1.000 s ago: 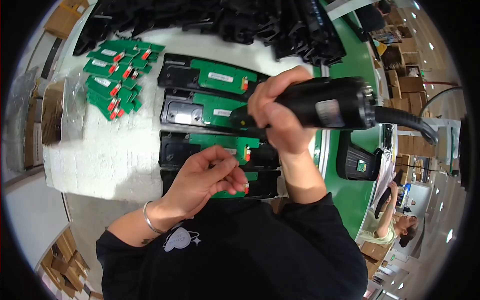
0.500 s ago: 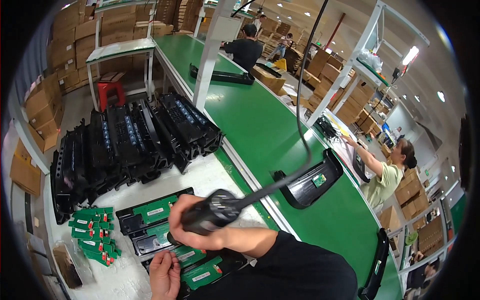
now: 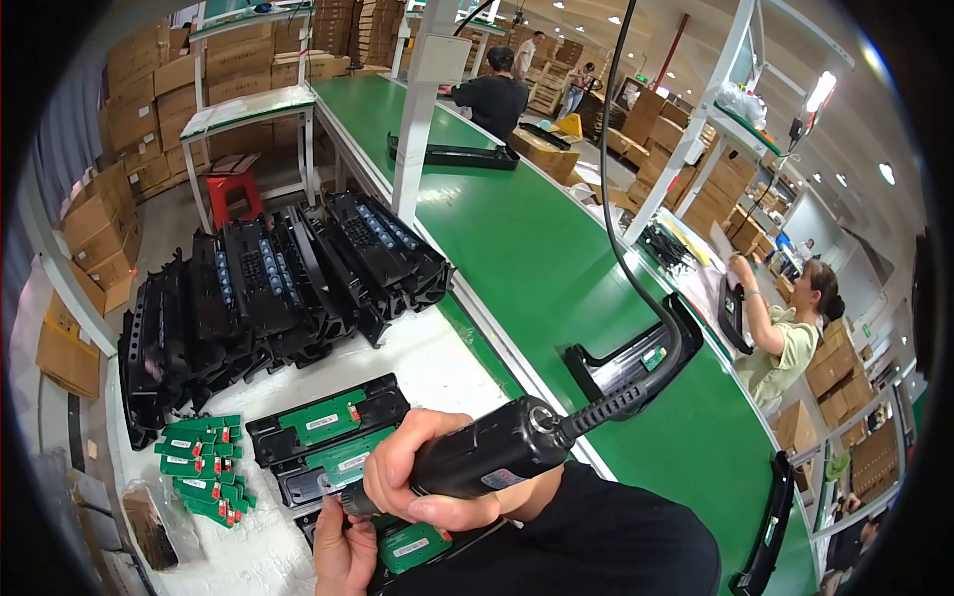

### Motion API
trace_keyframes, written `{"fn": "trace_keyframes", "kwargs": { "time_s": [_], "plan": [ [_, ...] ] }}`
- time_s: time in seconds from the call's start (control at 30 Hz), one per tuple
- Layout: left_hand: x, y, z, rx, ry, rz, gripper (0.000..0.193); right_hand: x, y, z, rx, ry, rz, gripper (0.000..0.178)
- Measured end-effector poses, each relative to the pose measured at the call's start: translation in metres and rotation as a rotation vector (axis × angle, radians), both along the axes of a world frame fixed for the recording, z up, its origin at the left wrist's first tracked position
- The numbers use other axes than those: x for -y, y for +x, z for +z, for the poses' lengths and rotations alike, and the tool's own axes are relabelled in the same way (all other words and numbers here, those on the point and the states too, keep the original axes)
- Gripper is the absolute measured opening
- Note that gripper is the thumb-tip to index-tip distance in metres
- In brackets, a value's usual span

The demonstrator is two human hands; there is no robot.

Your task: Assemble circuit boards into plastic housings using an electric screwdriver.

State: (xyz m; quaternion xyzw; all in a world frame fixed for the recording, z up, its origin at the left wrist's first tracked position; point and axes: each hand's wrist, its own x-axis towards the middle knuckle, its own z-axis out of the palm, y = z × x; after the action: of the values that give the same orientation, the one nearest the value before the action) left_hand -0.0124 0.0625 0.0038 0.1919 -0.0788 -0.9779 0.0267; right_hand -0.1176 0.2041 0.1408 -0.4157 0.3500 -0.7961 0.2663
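The driver point(image 3: 487, 447) has been swung more level since half a second ago, and its nose has been brought close to the fingertips of the left hand point(image 3: 343, 551); for the work, this is judged to be a lining-up between drives. The driver's barrel is firmly wrapped by the fingers and thumb of the right hand point(image 3: 397, 467). The left thumb and fingers are bunched by the nose, but whether anything is pinched there cannot be told, the spot being small and partly covered. Green boards point(image 3: 323, 422) are seated in black panels point(image 3: 373, 402), laid in a row on the white table point(image 3: 427, 358). Against the earliest frame, the view has been tilted up, so that the green belt point(image 3: 487, 238) is shown far more widely
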Motion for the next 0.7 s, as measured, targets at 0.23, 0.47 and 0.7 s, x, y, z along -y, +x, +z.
{"fn": "trace_keyframes", "kwargs": {
  "time_s": [0.23,0.47,0.7],
  "plan": [
    [-0.003,-0.004,0.014,-0.028,-0.005,-0.1,0.026,0.004,0.0,-0.002,-0.029,-0.016,-0.068,0.025],
    [0.004,-0.006,-0.001,-0.165,0.21,-0.145,0.035,0.009,-0.005,0.004,-0.144,-0.064,-0.073,0.027],
    [-0.006,0.013,0.037,-0.057,-0.075,-0.2,0.047,0.019,0.001,-0.012,0.028,-0.095,-0.115,0.029]
  ]
}}
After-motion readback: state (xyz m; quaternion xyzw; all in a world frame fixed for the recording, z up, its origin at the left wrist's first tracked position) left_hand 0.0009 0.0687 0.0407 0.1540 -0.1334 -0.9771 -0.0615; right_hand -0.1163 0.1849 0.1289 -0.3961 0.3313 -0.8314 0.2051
